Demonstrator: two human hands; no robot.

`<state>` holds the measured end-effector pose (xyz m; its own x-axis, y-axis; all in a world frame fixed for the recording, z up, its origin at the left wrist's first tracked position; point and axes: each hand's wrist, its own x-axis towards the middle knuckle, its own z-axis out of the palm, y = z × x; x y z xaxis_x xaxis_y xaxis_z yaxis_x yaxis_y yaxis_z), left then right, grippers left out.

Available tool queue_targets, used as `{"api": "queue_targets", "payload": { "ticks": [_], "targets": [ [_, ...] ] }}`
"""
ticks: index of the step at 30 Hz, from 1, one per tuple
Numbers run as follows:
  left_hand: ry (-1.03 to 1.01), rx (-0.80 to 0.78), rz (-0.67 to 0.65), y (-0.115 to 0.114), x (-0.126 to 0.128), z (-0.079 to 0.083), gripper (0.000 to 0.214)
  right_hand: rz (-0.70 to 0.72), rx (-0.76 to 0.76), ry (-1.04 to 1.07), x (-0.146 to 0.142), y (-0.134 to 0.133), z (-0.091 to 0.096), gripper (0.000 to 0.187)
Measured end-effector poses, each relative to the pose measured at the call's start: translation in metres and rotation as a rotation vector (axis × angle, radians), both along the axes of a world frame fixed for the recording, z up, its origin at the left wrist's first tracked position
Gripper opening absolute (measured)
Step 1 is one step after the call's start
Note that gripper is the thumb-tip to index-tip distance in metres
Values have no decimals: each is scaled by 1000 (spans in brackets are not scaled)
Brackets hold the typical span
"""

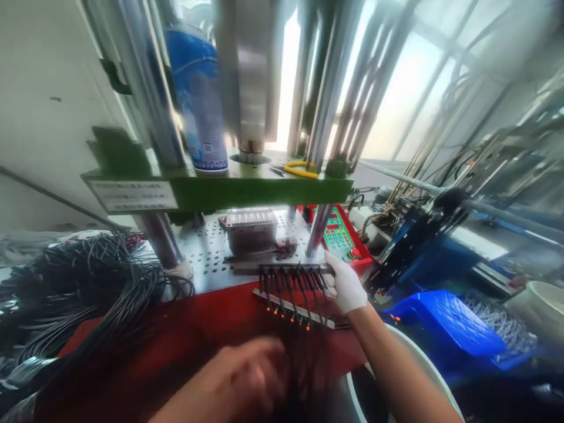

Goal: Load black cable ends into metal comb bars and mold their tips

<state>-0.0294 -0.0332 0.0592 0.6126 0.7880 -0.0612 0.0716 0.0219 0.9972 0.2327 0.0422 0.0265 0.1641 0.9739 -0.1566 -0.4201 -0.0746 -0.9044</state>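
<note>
My right hand [346,285], in a white glove, is closed around the right end of a dark bar-shaped mould plate [247,268]. Several black cables [293,281] hang side by side along that bar. Just below it, a grey metal strip [299,308] lies at a slant, with orange-tipped cable ends [291,319] along its lower edge. My left hand [251,376], bare and smeared by motion, is low in the middle over the red work surface [194,329]. Its fingers seem curled, but blur hides whether anything is in them.
Ahead stands a press with a green crossplate [264,192], carrying a blue spray can [200,106] and yellow-handled pliers [302,169]. Beneath is a metal block [251,232]. A cable heap [110,282] lies left; a red control panel [341,235], white bucket [423,358] and blue bin [449,323] are right.
</note>
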Motion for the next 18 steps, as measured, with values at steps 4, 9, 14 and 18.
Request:
{"api": "queue_targets", "payload": {
  "ticks": [4,9,14,18],
  "targets": [
    [-343,-293,334,12,25,-6,63,85,132,-91,-8,-44,12,40],
    [-389,-360,516,9,39,-4,53,105,122,-8,-14,-72,7,35],
    [-410,-332,531,8,44,-9,45,182,-43,-169,-14,-96,0,37],
    [-389,-243,513,10,51,-11,43,51,22,-745,-12,-101,-4,37]
  ]
}}
